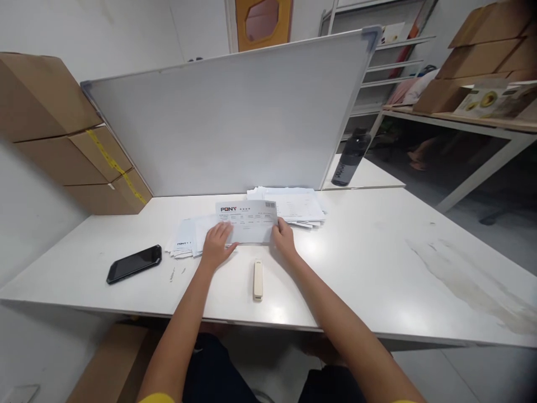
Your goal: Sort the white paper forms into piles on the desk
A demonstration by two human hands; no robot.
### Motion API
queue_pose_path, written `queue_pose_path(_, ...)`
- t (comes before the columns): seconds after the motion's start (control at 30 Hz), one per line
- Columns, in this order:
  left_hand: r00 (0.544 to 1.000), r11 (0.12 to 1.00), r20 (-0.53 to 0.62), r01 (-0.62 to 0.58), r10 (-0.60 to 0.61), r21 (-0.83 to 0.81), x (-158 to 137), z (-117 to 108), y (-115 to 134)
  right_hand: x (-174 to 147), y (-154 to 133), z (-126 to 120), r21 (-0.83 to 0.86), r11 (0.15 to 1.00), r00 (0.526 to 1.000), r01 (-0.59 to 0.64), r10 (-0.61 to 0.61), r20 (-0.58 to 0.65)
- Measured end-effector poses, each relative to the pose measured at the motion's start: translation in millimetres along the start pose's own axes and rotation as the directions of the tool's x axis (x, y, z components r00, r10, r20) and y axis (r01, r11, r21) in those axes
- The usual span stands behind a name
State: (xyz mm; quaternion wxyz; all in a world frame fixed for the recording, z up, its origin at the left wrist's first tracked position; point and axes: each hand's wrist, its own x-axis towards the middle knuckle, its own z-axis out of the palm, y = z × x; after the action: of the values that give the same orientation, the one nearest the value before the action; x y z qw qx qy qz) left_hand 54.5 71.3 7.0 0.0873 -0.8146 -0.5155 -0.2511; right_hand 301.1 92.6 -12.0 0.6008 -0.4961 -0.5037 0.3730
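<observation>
Both my hands are on a printed paper slip (247, 221) with a PONY logo, tilted up above the white table. My left hand (216, 246) is on its lower left corner, fingers over the front and thumb along the bottom edge. At the right edge, my right hand (284, 236) grips it with the thumb in front; its other fingers are mostly hidden. Left of it lies a spread of similar papers (184, 238). Behind it to the right is a thicker paper stack (300, 204). A cream stapler (258, 281) lies between my forearms.
A black phone (134, 264) lies at the left. A white board (235, 123) stands along the table's back edge. Cardboard boxes (103, 159) are stacked at the left, and a dark bottle (351, 157) stands behind the right side. Stains (465, 280) mark the table's right.
</observation>
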Motion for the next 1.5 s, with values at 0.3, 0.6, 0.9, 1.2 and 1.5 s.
queue_pose_path(0.3,0.935,0.984,0.313,0.179,-0.168,-0.006,-19,-27,7,8,3,-2,-0.138,0.990,0.997,-0.044,0.051,0.049)
queue_pose_path(0.6,0.842,0.832,-0.044,0.522,-0.538,-0.190,-61,-47,-12,14,7,-4,-0.195,0.980,0.993,-0.045,0.065,0.095)
queue_pose_path(0.9,0.586,0.483,-0.040,0.627,-0.809,-0.611,-59,-43,-25,3,2,-2,-0.314,0.946,0.978,0.078,-0.012,0.208)
queue_pose_path(1.2,0.543,0.362,-0.033,0.514,-0.839,-0.778,-54,-37,-18,6,11,-1,-0.189,0.980,0.993,-0.058,0.076,0.085)
queue_pose_path(1.5,0.717,0.747,-0.319,0.414,-0.620,-0.520,-59,-23,-14,0,0,4,-0.071,0.991,0.989,-0.109,0.116,0.089)
